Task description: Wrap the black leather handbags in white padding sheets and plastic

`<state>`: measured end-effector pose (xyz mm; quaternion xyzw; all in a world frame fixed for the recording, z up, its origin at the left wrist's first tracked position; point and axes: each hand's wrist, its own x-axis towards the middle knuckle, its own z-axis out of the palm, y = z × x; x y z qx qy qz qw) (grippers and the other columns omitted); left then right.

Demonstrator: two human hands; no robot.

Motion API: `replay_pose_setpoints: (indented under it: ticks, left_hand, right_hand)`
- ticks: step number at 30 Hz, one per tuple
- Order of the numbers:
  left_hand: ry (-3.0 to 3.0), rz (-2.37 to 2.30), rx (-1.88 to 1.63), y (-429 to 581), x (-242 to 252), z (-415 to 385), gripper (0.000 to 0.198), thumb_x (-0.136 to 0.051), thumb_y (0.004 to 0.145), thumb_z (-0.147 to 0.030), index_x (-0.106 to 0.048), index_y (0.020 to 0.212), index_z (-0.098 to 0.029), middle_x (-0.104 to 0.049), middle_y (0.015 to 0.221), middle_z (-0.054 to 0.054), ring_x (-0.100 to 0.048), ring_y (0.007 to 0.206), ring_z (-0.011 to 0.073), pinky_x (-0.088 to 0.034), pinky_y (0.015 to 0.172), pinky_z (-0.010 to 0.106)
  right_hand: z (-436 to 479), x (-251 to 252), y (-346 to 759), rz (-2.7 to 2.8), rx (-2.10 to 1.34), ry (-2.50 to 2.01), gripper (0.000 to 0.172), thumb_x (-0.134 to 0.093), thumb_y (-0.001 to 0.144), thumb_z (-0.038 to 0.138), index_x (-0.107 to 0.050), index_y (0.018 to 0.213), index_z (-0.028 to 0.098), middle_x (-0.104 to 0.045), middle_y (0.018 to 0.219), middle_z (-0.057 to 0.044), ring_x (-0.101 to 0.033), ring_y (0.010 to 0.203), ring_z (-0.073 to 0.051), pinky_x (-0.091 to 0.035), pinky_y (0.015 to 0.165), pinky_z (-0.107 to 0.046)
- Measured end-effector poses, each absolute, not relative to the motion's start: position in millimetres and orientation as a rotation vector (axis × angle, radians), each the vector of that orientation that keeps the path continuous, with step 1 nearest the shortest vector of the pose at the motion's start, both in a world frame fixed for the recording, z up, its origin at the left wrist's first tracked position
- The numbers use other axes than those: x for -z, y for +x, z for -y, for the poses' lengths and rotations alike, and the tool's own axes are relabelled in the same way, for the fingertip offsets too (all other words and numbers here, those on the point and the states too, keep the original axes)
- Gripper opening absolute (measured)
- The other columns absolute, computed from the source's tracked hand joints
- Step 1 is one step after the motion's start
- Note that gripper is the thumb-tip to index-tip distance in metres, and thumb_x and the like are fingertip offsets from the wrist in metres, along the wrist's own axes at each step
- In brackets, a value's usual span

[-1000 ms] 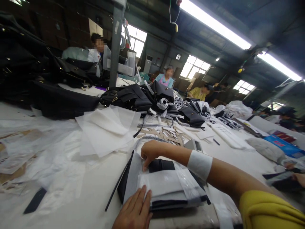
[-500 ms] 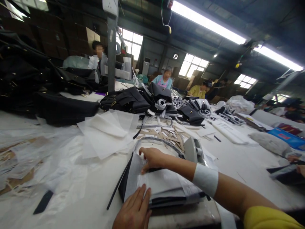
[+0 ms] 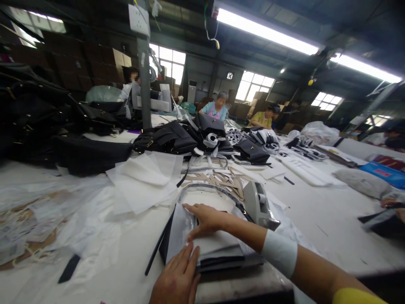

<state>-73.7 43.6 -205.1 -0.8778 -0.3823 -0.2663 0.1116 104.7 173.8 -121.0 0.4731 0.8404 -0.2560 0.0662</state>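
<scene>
A black handbag wrapped in white tissue paper lies on the white table right in front of me. Its wrapped handle arches away at the back. My left hand rests flat, fingers stretched, on the near left part of the paper. Just beyond it, my right hand touches the paper with fingers extended and thumb apart. A shiny clear strip, like tape, shows by its fingers. Close behind my right forearm stands a grey tape dispenser. A thin black strap sticks out at the bag's left.
White paper sheets and brown paper strips lie beyond the bag. Several black bags are piled behind, with more at far left. Plastic bags with tags spread leftward. A co-worker's hand holds something black at right.
My right hand has shifted slightly down and right, its thumb now closer to my left fingertips. My left hand stays on the paper. The view has tilted a little.
</scene>
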Motion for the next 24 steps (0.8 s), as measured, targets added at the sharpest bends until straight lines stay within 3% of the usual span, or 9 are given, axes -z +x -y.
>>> replay_pose_setpoints:
  ticks: [3, 6, 8, 12, 15, 18, 24]
  left_hand:
    - [-2.607, 1.086, 0.807, -79, 197, -44, 0.044, -0.053, 0.090, -0.023, -0.054, 0.133, -0.014, -0.064, 0.131, 0.009, -0.066, 0.112, 0.0199, -0.056, 0.090, 0.025]
    - [-2.617, 1.131, 0.907, -87, 189, -44, 0.043, -0.053, 0.093, -0.026, -0.051, 0.135, -0.017, -0.063, 0.132, 0.008, -0.064, 0.114, 0.0164, -0.053, 0.093, 0.022]
    - [-2.532, 1.253, 1.017, -93, 186, -43, 0.042, -0.052, 0.094, -0.026, -0.051, 0.136, -0.020, -0.060, 0.135, 0.007, -0.060, 0.120, 0.0179, -0.052, 0.097, 0.026]
    - [-2.279, 1.687, 1.101, -97, 200, -38, 0.051, -0.054, 0.093, -0.029, -0.044, 0.142, -0.023, -0.046, 0.148, 0.013, -0.052, 0.128, 0.0311, -0.055, 0.095, 0.044]
    - [-2.197, 1.901, 1.215, -97, 220, -34, 0.057, -0.052, 0.094, -0.023, -0.034, 0.148, -0.023, -0.053, 0.141, 0.016, -0.056, 0.123, 0.0305, -0.057, 0.089, 0.043]
    - [-2.216, 1.914, 1.436, -100, 230, -33, 0.057, -0.052, 0.094, -0.021, -0.035, 0.148, -0.025, -0.059, 0.136, 0.013, -0.056, 0.124, 0.0281, -0.053, 0.095, 0.044]
    - [-2.053, 2.039, 1.884, -108, 220, -31, 0.058, -0.054, 0.093, -0.028, -0.035, 0.147, -0.026, -0.042, 0.151, 0.013, -0.044, 0.134, 0.0313, -0.055, 0.091, 0.039]
  right_hand:
    - [-167, 114, 122, -2.573, 0.660, 1.541, 0.096, -0.069, 0.074, 0.062, -0.032, 0.151, 0.019, -0.053, 0.140, -0.019, -0.048, 0.129, -0.037, -0.036, 0.106, -0.046]
    - [-161, 104, 148, -2.511, 0.614, 1.670, 0.086, -0.060, 0.080, 0.066, -0.044, 0.145, 0.012, -0.053, 0.139, -0.024, -0.049, 0.127, -0.041, -0.035, 0.105, -0.052]
    - [-159, 102, 162, -2.447, 0.651, 1.689, 0.085, -0.056, 0.078, 0.072, -0.052, 0.139, 0.012, -0.058, 0.133, -0.024, -0.055, 0.120, -0.042, -0.041, 0.099, -0.052]
    - [-164, 107, 173, -2.383, 0.738, 1.672, 0.087, -0.061, 0.067, 0.079, -0.063, 0.127, 0.017, -0.066, 0.123, -0.018, -0.062, 0.110, -0.037, -0.048, 0.089, -0.044]
    - [-170, 110, 171, -2.379, 0.777, 1.661, 0.075, -0.066, 0.063, 0.078, -0.072, 0.109, 0.018, -0.073, 0.104, -0.013, -0.067, 0.094, -0.031, -0.050, 0.076, -0.035]
    - [-169, 99, 165, -2.450, 0.729, 1.688, 0.060, -0.071, 0.065, 0.070, -0.073, 0.096, 0.019, -0.073, 0.091, -0.008, -0.067, 0.084, -0.026, -0.048, 0.067, -0.030]
    - [-132, 46, 139, -2.834, 0.300, 1.792, 0.051, -0.079, 0.067, 0.053, -0.065, 0.104, 0.021, -0.066, 0.107, -0.008, -0.061, 0.097, -0.027, -0.045, 0.079, -0.033]
